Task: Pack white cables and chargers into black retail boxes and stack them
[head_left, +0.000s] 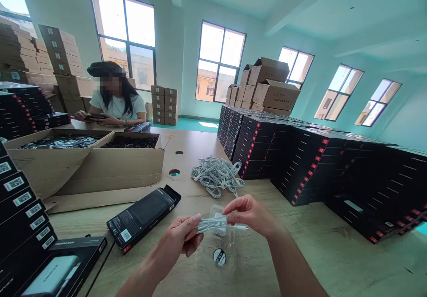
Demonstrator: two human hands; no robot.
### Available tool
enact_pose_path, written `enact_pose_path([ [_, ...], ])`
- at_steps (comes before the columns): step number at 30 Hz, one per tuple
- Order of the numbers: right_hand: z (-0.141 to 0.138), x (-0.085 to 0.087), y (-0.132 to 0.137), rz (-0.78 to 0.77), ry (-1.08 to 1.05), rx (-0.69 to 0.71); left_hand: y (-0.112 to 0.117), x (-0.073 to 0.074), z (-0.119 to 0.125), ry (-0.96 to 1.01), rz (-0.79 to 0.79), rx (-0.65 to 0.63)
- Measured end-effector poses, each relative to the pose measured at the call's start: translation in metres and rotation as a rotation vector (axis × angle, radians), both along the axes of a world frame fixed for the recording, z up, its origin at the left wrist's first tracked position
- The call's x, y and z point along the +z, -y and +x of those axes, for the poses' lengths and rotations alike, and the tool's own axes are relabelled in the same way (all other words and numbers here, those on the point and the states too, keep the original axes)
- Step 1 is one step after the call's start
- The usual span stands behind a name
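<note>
Two pinches: my left hand [183, 235] squeezes one end of the folded white cable [210, 224] between thumb and fingers; my right hand [250, 217] pinches the other end, with a plug [243, 227] poking out. I think this keeps the loops neat.
Clear tray [229, 243]: under the cable, at 6 o'clock, with a white piece [219, 231] in it. From far off, I can't tell what it is.
Cable pile [216, 174]: 12 o'clock, all tangled, maybe close so it's easy to reach.
Black box [142, 217]: lying at 9 o'clock, end flap open; I can't see inside.
Open box [89, 249]: 8 o'clock, holding a white block [51, 274].
Cardboard carton [123, 172]: 10 o'clock, two parts, shiny packets [62, 141] left, dark bits [130, 142] right.
Box stacks [255, 148]: 2 o'clock, probably piled to save room.
</note>
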State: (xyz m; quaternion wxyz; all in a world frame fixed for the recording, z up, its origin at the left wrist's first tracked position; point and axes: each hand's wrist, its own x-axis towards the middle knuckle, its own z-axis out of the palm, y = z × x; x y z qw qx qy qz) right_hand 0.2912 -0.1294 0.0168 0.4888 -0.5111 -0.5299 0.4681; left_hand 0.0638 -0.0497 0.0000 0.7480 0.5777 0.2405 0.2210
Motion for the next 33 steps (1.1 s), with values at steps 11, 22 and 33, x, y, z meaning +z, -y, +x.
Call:
enact_pose_path([
  [11,-0.027,0.003,-0.003,0.162,0.030,-0.028,0.003,-0.014,0.002,0.097,-0.644,-0.249],
  [22,-0.046,-0.015,-0.013,0.027,-0.562,-0.022,0.006,-0.017,0.007,0.107,-0.627,-0.123],
  [33,-0.036,-0.020,-0.021,0.151,-0.126,-0.067,0.010,-0.017,0.013,0.168,-0.687,0.098],
])
